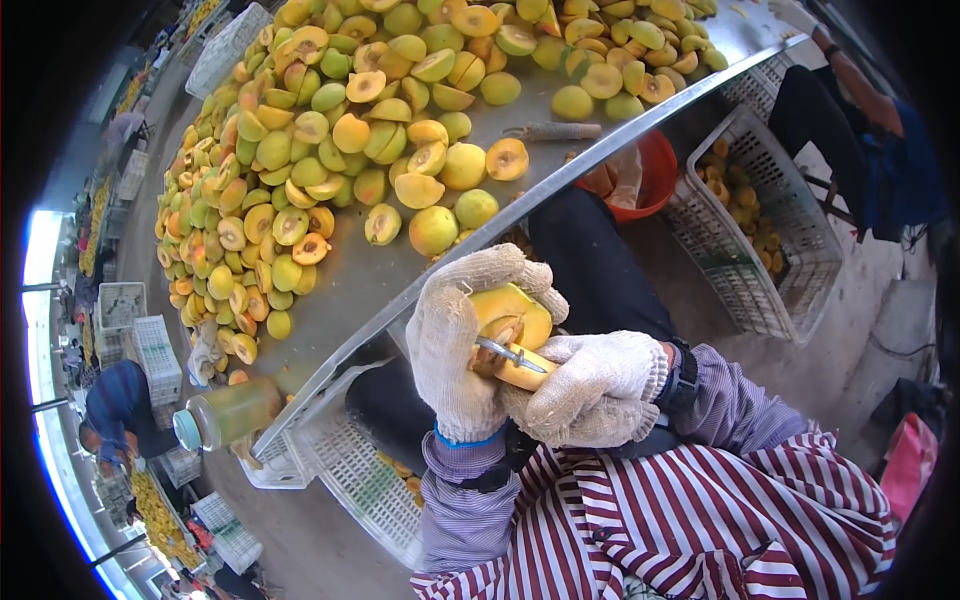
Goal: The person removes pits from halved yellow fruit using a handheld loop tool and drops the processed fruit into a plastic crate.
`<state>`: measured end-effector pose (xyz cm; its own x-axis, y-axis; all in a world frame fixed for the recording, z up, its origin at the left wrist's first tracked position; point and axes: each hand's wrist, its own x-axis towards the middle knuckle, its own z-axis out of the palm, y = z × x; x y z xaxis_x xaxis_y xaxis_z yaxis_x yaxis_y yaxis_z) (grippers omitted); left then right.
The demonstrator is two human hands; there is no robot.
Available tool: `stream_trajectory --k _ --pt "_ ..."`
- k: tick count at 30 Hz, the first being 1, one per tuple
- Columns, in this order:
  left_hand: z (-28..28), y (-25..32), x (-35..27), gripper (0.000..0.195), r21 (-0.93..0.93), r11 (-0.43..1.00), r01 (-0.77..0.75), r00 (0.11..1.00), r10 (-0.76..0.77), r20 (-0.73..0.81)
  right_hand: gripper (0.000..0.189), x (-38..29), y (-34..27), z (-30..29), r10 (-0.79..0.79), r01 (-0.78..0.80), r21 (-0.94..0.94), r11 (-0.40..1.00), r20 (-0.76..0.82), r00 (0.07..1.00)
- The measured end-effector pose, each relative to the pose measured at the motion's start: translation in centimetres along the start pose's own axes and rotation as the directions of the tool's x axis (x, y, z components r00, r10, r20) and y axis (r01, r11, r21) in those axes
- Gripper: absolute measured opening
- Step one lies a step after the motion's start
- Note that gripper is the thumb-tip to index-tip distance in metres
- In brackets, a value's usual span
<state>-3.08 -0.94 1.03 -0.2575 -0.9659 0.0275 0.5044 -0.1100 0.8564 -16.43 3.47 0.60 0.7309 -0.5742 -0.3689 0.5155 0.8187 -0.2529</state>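
Observation:
My left hand (454, 337), in a white knitted glove, cups a cut yellow peach (517, 311) above my lap. The brown pit area shows at the middle of its cut face. My right hand (589, 386), gloved too, grips a pitting knife (529, 369) by its pale yellow handle. The knife's curved metal blade touches the peach's pit area; how deep it goes is hidden. Just beyond my hands, a heap of halved peaches (307, 169) covers much of the metal table (352, 281), several with pits in their cut faces.
A grey-wrapped tool handle (555, 132) lies near the table edge. A red bucket (649, 176) and a white crate (772, 277) with peach pieces stand to the right. Another crate (367, 457) sits below the table. A capped bottle (229, 412) lies at the table's left corner. A person (862, 135) sits upper right.

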Motion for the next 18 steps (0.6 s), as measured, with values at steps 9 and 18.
stream_trajectory --k 9,18 --pt "-2.1 -0.8 0.1 0.059 -0.540 0.781 0.315 0.917 -0.398 -0.040 0.007 0.4 -1.1 -0.1 0.276 -0.205 -0.231 0.951 0.338 0.900" --pt "-3.3 0.1 -1.0 0.070 0.040 0.994 0.098 0.967 -0.086 -0.241 0.025 1.4 -2.0 1.8 -0.007 -0.156 -0.709 0.688 -0.221 0.975"
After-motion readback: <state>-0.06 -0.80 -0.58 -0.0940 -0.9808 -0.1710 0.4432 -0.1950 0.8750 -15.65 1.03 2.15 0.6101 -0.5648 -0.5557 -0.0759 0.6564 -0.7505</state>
